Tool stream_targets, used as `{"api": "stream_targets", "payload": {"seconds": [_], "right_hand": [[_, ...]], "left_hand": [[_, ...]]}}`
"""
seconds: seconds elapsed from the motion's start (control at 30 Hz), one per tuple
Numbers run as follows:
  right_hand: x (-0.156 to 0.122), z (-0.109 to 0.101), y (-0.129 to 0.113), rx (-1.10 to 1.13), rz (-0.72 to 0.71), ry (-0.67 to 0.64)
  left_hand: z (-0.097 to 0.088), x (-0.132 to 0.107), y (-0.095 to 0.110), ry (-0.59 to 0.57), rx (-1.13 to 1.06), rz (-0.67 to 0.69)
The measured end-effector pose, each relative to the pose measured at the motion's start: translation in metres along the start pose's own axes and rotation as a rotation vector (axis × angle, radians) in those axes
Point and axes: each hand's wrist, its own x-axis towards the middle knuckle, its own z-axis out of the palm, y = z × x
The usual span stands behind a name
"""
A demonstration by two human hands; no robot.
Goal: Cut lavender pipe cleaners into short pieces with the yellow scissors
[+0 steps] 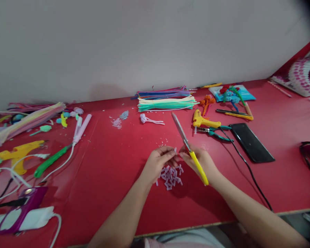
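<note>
Between thumb and fingers, my left hand (163, 159) pinches a small pale lilac piece (175, 150), apparently cut pipe cleaner. My right hand (200, 162) is closed around yellow-handled scissors (198, 166), whose blades point up and away to the left. Right under my left fingers lies a loose pile of short lilac pieces (169, 177) on the red table (119, 206). Tiny clippings (162, 142) are scattered just beyond my hands. Farther back rests a lilac pipe cleaner shape (151, 119) with a fluffy head and thin stems.
Bundled pipe cleaners (167, 103) lie along the wall. On the right are a yellow glue gun (205, 121), teal-handled pliers (218, 133) and a black phone (251, 142). To the left sit another yellow glue gun (20, 153), a green cutter (51, 161), a pink hair iron (82, 130) and a corded power strip (23, 210).
</note>
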Motion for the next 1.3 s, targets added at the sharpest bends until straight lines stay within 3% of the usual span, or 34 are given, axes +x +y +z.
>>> {"api": "stream_targets", "payload": {"seconds": [0.13, 0.27, 0.57, 0.73, 0.83, 1.0, 1.3], "right_hand": [[-0.002, -0.001, -0.007, 0.283, 0.02, -0.025], [-0.003, -0.001, -0.003, 0.302, 0.042, -0.033], [-0.001, 0.005, 0.006, -0.038, -0.01, 0.017], [-0.002, -0.005, 0.006, -0.479, -0.048, 0.091], [-0.005, -0.005, 0.01, -0.654, -0.071, 0.06], [-0.01, 0.002, 0.014, -0.761, -0.132, -0.047], [-0.011, 0.006, 0.018, -0.785, -0.142, -0.09]], "left_hand": [[0.004, -0.001, -0.002, -0.096, 0.057, -0.035], [0.005, -0.001, -0.004, -0.106, 0.113, -0.043], [0.007, -0.001, -0.015, 0.063, 0.225, 0.086], [-0.004, 0.002, -0.006, 0.213, 0.104, 0.175], [-0.009, 0.003, 0.001, 0.318, 0.031, 0.241], [-0.013, 0.003, 0.005, 0.354, -0.007, 0.31], [-0.017, 0.003, 0.005, 0.351, -0.047, 0.322]]}}
